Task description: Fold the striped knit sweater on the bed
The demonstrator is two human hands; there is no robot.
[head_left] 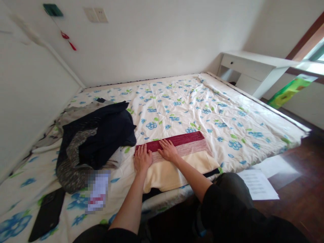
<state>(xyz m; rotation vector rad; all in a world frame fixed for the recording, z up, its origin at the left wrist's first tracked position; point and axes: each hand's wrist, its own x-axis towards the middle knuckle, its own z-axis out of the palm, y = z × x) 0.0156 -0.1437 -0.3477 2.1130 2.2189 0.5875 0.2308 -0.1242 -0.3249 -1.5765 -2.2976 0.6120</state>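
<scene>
A knitted garment [174,168] lies folded near the bed's front edge, with a dark red band at the far side, a pinkish band in the middle and cream nearest me. My left hand [143,158] rests flat on its left end, fingers stretched over the red and pink bands. Beside it, my right hand [168,150] lies palm down across the same bands, its fingers spread. Neither hand grips the fabric. Some black cloth [212,172] shows from under the cream part. What kind of garment it is, I cannot tell.
Dark and grey clothes [101,135] are heaped on the floral bedsheet [172,111] to the left. A black phone [48,214] and a blurred paper [97,192] lie in front of the heap. Printed sheets [259,185] lie at right; a white desk [248,69] stands behind.
</scene>
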